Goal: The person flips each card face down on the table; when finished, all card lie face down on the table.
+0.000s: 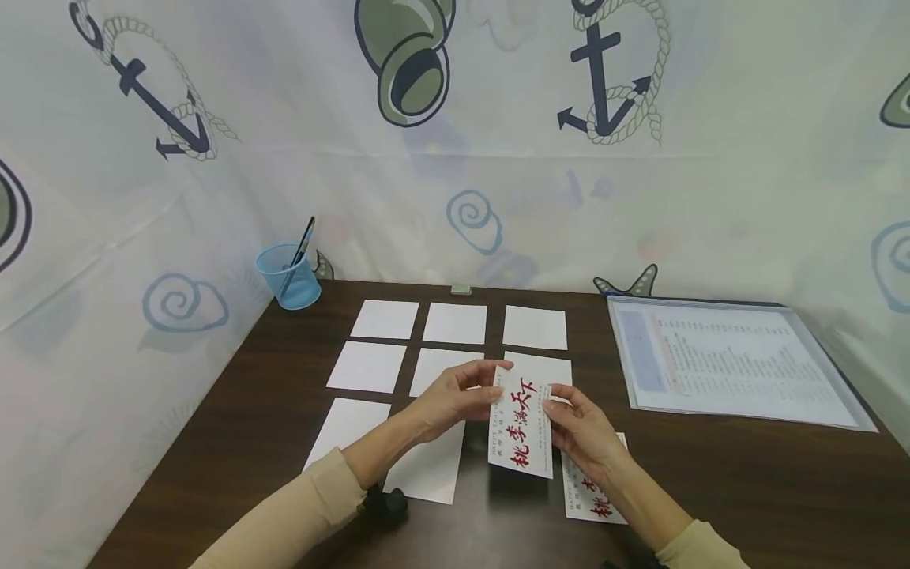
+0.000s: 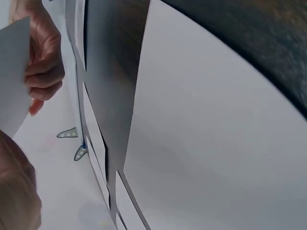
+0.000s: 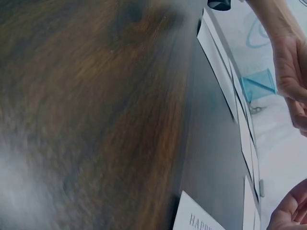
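hands (image 1: 519, 411) pinch card (image 1: 522, 423), red calligraphy "桃李满天下".

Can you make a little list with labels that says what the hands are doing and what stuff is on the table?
left hand: pinches the card's left edge
right hand: pinches the card's right edge
card: white, red characters, held above the table
second card: same print, lies on the table under the right hand
blank sheets: white, laid out in rows
cup: blue mesh, back left, with a pen in it
folder: clear, printed page inside, on the right
table: dark wood
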`<state>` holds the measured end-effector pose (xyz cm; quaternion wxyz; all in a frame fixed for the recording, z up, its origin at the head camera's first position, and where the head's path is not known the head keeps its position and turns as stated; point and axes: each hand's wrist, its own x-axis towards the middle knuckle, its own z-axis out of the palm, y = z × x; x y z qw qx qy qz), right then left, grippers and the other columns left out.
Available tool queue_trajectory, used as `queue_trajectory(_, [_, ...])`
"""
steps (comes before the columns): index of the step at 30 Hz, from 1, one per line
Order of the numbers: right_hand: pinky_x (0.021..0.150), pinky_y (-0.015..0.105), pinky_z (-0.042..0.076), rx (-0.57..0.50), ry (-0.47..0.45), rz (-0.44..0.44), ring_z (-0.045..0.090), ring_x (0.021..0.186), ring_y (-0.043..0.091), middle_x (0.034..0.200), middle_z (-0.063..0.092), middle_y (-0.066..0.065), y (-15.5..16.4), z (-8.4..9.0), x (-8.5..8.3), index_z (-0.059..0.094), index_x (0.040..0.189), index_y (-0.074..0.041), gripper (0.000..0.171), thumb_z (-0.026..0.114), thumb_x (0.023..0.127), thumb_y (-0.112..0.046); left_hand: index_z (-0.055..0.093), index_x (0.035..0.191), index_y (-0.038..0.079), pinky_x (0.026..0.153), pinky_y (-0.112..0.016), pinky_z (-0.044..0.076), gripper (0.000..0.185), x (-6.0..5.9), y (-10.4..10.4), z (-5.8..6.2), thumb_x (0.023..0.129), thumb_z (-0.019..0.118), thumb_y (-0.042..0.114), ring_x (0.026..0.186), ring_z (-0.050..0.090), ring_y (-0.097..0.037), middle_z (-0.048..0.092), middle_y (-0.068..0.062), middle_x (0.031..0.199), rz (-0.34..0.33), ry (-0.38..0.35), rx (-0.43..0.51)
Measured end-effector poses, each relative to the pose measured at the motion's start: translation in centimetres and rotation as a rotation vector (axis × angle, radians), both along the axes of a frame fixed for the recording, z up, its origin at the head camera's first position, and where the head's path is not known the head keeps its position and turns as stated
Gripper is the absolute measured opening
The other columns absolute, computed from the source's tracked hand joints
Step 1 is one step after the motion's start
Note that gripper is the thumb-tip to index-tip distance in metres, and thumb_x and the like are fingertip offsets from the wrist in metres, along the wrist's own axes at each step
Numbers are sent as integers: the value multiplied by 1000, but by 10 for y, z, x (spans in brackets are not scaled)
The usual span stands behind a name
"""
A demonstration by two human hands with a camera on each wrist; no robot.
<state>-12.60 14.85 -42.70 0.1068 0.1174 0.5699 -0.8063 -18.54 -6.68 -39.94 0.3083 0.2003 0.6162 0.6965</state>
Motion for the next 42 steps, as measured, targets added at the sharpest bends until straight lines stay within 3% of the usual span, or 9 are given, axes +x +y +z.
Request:
queue_trajectory(6, [64, 22, 48, 129, 10, -93, 58, 76, 10, 89, 61, -4, -2, 0, -3, 51, 119, -7, 27, 55, 93, -3, 54, 130, 8, 75, -31, 56, 46, -1, 0, -2, 86, 63, 1, 88, 64, -16, 54, -6, 100, 113, -15, -113])
queue_trajectory(11, [70, 20, 51, 271, 49, -166, 56, 78, 7, 89, 55, -3, -4, 4, -2, 50, 124, -1, 34, 59, 92, -6, 59, 124, 6, 66, -29, 56, 43, -2, 1, -1, 82, 64, -2, 79, 64, -13, 61, -9, 97, 207, 75, -197])
queue_trajectory(15, [69, 18, 51, 394, 191, -282, 53, 73, 6, 86, 52, -1, -12, 12, 4, 56, 114, 1, 26, 62, 89, -3, 61, 119, 6, 63, -31, 56, 40, -1, 3, 3, 81, 63, -4, 76, 64, -12, 62, -12, 94, 292, 184, -237])
queue_trajectory(19, [63, 17, 48, 489, 372, -227, 53, 70, 8, 84, 56, 6, -31, 18, 12, 61, 102, 3, 19, 67, 84, 0, 61, 119, 4, 62, -32, 57, 39, -2, 6, 4, 81, 62, -6, 74, 62, -11, 61, -11, 91, 352, 235, -236])
queue_trajectory(24, [60, 16, 46, 533, 462, -140, 53, 69, 7, 82, 59, 10, -50, 15, 15, 64, 98, 1, 23, 73, 77, 0, 59, 120, 2, 64, -35, 57, 39, -1, 12, 6, 81, 62, -6, 75, 62, -9, 58, -10, 91, 370, 217, -197])
queue_trajectory(32, [59, 17, 46, 698, 518, -157, 51, 72, 13, 86, 54, 8, -62, 8, 15, 58, 104, -2, 41, 81, 69, -3, 58, 121, 2, 65, -32, 57, 39, -1, 17, 9, 82, 64, -3, 77, 63, -8, 55, -8, 93, 400, 136, -161])
queue_trajectory(42, [59, 20, 51, 799, 625, -201, 58, 71, 9, 85, 60, 4, -65, 9, 17, 63, 104, -3, 37, 76, 71, 7, 57, 122, 2, 69, -35, 57, 40, -1, 19, 7, 82, 64, -2, 81, 64, -10, 55, -9, 97, 400, 143, -106])
